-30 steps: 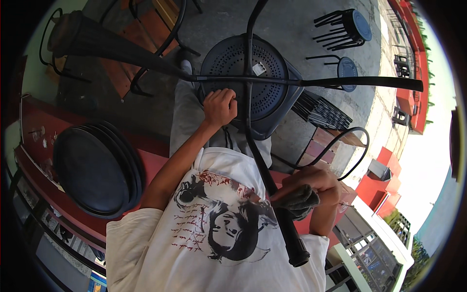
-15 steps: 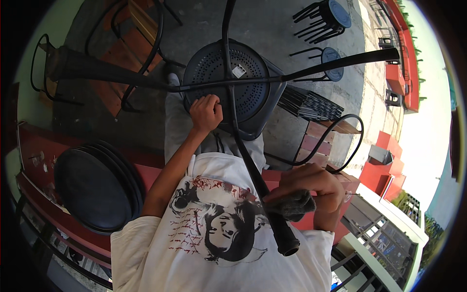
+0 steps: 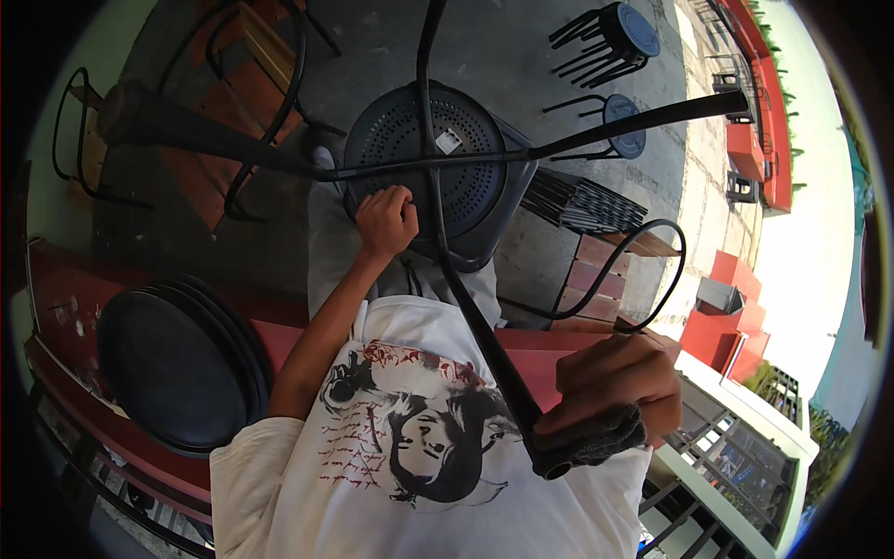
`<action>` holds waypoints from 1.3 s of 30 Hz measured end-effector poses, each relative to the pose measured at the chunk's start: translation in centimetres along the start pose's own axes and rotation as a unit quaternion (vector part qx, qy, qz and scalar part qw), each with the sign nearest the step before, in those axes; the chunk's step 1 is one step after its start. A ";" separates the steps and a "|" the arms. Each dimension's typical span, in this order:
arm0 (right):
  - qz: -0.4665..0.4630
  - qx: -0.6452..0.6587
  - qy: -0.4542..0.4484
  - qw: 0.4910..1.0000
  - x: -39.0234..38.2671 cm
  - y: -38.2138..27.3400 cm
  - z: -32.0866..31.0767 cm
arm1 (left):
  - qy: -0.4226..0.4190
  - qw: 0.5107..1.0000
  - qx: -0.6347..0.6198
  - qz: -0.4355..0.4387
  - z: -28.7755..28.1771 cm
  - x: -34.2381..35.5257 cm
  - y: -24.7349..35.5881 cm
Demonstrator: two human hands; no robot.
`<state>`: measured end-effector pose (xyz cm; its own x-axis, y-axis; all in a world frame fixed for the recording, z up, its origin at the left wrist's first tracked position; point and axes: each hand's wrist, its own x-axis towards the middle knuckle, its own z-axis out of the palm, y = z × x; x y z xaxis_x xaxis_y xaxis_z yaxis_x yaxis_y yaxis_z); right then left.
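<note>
A black four-legged metal stool [image 3: 430, 164] lies across the person's front, its legs spread and crossing over a dark round seat [image 3: 470, 191] perforated with small holes. The right hand [image 3: 615, 377] is closed around a dark grey cloth [image 3: 605, 436], pressed against the end of the leg nearest the white printed shirt [image 3: 372, 522]. The left hand [image 3: 386, 224] is curled at the seat's near left rim; whether it grips cannot be told. On the left, a red ledge [image 3: 289, 345] bears a leaning stack of black round discs [image 3: 172, 368], its edge running back behind the person. At the far right, a small grey box-like container [image 3: 719, 295] sits among red blocks, its contents too small to tell. Grey concrete floor [image 3: 400, 37] opens beyond the seat, between orange-brown wooden furniture [image 3: 219, 172] on the left and blue-topped black stools [image 3: 637, 30] on the right. The leftward leg overlaps that furniture in view; the upper one reaches the picture's top edge.
</note>
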<state>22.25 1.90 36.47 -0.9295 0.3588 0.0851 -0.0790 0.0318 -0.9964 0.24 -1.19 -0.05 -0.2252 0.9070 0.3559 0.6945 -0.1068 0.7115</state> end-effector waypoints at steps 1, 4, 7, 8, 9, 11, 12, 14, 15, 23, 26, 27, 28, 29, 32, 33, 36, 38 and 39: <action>0.004 0.028 0.004 1.000 0.4 0.6 -0.1 | 0.003 1.000 0.003 -0.001 -0.1 -0.1 -0.3; 0.004 0.068 0.015 0.998 0.5 0.6 -0.2 | 0.007 1.000 0.011 -0.002 -0.3 -0.2 -0.8; -0.024 0.033 -0.055 0.998 0.9 0.3 -1.0 | 0.015 1.000 0.015 0.006 -0.4 -0.1 -0.7; -0.022 0.030 -0.052 0.998 0.9 0.4 -1.0 | 0.014 1.000 0.011 0.009 -0.4 -0.1 -0.8; -0.009 0.053 -0.043 0.998 0.9 0.5 -0.9 | 0.011 1.000 0.015 0.006 -0.4 -0.1 -0.8; -0.027 0.069 -0.063 0.995 1.1 0.5 -1.4 | 0.011 1.000 0.019 0.002 -0.3 -0.1 -0.7; -0.026 0.067 -0.063 0.995 1.2 0.3 -1.8 | 0.013 1.000 0.017 0.004 -0.2 0.0 -0.6; -0.033 0.103 -0.103 0.989 1.4 0.2 -2.2 | 0.014 1.000 0.017 0.009 -0.2 0.0 -0.7; -0.037 0.081 0.073 0.993 1.4 -0.2 0.8 | 0.013 1.000 0.016 0.011 -0.2 -0.1 -0.8; -0.054 0.068 -0.071 0.994 1.5 -1.1 -1.3 | 0.005 1.000 0.004 0.000 -0.3 -0.1 -0.6; -0.064 0.010 -0.032 0.997 1.6 -1.0 -0.8 | -0.001 1.000 0.009 0.000 -0.4 -0.1 -0.5; -0.075 0.031 -0.048 0.996 1.3 -1.1 -1.2 | 0.000 1.000 0.009 0.000 -0.4 -0.1 -0.5; -0.087 0.052 -0.064 0.993 1.1 -1.1 -1.5 | 0.003 1.000 0.008 -0.001 -0.4 -0.1 -0.5; -0.071 0.034 -0.059 0.995 0.9 -1.6 -1.3 | 0.006 1.000 0.006 -0.001 -0.3 -0.1 -0.6; -0.055 -0.031 -0.009 0.998 1.2 -2.0 -0.8 | 0.003 1.000 0.001 0.002 -0.3 0.0 -0.5; -0.032 -0.055 -0.012 0.998 1.4 -2.4 -0.5 | 0.003 1.000 0.000 0.003 -0.3 0.1 -0.4; -0.009 0.020 -0.071 0.997 1.2 -2.5 -1.4 | 0.005 1.000 0.015 0.000 -0.5 -0.3 -0.9; -0.066 0.023 -0.077 0.995 0.4 -0.7 -1.2 | -0.004 1.000 0.008 -0.008 -0.7 -0.3 -1.1; -0.039 0.031 0.065 0.997 -0.4 -0.2 -0.3 | 0.000 1.000 0.015 -0.011 -1.0 -0.4 -1.2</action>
<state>22.75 2.03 36.58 -0.8653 0.4759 0.1576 -0.1753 0.0072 -0.9845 -1.15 -1.81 -0.43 -0.2414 0.9086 0.3409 0.7089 -0.0748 0.7013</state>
